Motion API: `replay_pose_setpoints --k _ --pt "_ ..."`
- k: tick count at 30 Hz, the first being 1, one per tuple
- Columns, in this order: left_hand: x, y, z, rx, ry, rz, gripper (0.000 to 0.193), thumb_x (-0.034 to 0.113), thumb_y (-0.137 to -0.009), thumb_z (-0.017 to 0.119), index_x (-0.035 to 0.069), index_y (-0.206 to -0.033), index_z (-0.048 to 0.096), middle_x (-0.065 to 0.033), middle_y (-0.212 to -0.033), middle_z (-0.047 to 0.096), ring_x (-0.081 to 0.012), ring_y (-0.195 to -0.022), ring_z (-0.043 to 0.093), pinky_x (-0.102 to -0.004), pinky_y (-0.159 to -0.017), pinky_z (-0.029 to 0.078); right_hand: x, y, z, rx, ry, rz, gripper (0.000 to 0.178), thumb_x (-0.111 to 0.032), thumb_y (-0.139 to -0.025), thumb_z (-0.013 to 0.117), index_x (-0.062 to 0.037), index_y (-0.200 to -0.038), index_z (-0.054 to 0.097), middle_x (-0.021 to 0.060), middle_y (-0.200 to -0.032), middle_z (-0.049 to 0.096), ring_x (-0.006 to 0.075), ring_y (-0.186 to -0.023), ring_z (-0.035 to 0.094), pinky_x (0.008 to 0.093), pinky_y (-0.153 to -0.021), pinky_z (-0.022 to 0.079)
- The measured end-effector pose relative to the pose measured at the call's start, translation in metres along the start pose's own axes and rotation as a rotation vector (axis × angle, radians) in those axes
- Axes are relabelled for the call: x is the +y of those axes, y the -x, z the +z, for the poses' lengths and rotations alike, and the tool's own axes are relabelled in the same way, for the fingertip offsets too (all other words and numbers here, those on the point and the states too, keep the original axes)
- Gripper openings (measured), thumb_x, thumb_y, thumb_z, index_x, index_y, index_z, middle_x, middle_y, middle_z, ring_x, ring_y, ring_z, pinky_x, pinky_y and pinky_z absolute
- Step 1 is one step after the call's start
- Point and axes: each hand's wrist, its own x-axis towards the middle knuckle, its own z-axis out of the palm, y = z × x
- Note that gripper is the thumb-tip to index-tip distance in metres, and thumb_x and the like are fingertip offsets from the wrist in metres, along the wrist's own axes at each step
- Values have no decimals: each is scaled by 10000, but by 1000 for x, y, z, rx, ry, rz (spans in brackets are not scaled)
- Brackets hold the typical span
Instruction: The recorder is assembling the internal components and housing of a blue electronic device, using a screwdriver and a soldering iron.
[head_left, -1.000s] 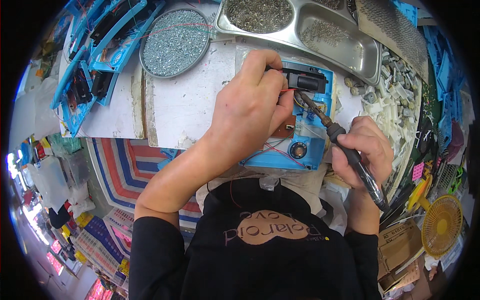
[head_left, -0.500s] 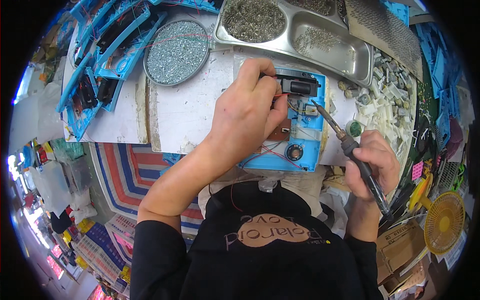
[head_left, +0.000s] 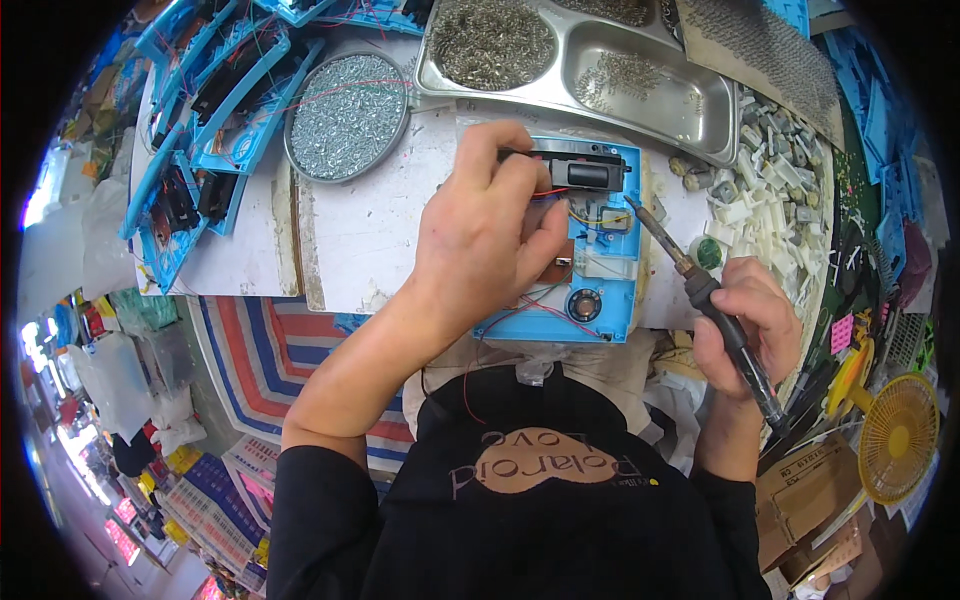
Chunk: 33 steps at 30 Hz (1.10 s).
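A blue plastic casing [head_left: 620,322] lies open on the white work surface before me. It bears a black rectangular part [head_left: 590,177], a small round speaker [head_left: 583,305], a brown circuit board [head_left: 558,268] and thin wires. My left hand [head_left: 480,220] reaches over the casing's left side, its fingers closed in a pinch. A red wire [head_left: 549,192] runs out from between them; the fingertips are partly hidden. My right hand [head_left: 752,315] grips the dark handle of a soldering iron [head_left: 668,243]. Its tip hovers over the casing's right side, near the black part; contact cannot be made out.
A round dish [head_left: 345,125] of small silvery screws and a metal tray [head_left: 640,125] of small metal pieces stand behind the casing. Blue casings with wires [head_left: 225,120] pile up at left. White plastic parts [head_left: 755,205] crowd the right, with a yellow fan [head_left: 897,438] beyond.
The whole view has shifted slightly. The soldering iron's tip sits a little nearer the casing's right edge. My left hand keeps its pinch over the casing.
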Motion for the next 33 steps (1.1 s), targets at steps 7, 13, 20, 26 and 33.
replay_pose_setpoints --k 7,13,20,26,33 --pt "35 8 -6 -234 21 206 344 40 -757 815 81 -1077 697 -80 -1015 628 -261 -867 658 -357 -699 561 2 15 -8 116 -41 96 335 3 -777 754 7 -1083 619 93 -757 589 233 -654 526 341 -631 432" --pt "13 6 5 -235 248 166 193 -24 -803 765 35 -984 731 -93 -940 698 -246 -821 687 -341 -705 563 -5 21 4 175 -98 252 478 30 -810 775 -8 -1267 638 191 -1009 710 272 -948 681 367 -861 515" --pt "20 6 3 -290 399 -217 104 53 -829 772 38 -909 708 -88 -757 666 -222 -644 663 -332 -596 522 0 -18 60 146 -150 308 546 95 -758 757 -47 -1273 640 118 -1034 681 221 -908 691 325 -832 539" --pt "18 6 1 -311 377 -198 114 52 -820 770 42 -910 702 -89 -760 664 -218 -637 658 -335 -588 520 5 -19 65 119 -72 243 555 134 -744 737 -46 -1262 645 110 -1023 667 214 -844 688 305 -770 552" --pt "9 8 7 -255 377 -30 104 46 -822 744 53 -914 695 -94 -824 658 -275 -736 674 -370 -652 534 -2 -12 50 90 139 115 476 38 -763 795 -42 -1214 665 109 -959 667 259 -823 665 439 -870 527"
